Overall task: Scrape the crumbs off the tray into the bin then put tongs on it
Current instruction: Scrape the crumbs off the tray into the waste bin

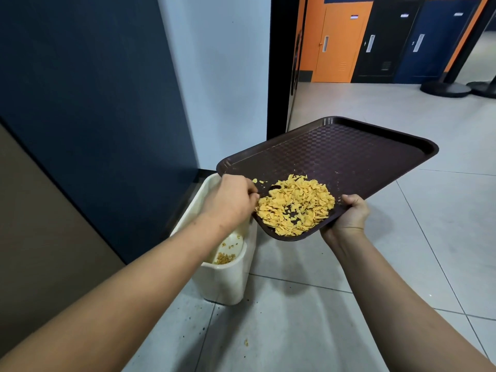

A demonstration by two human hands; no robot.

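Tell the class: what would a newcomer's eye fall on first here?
The heap of yellow crumbs at the near corner of the dark brown tray, tilted over the white bin. The right hand grips that corner; the left hand holds a dark scraper against the heap.

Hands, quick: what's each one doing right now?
Left hand: fingers curled round a dark scraper, barely visible, at the crumbs.
Right hand: grips the near edge of the tray.

Crumbs (295, 208) on tray (349, 157) above bin (220, 280)
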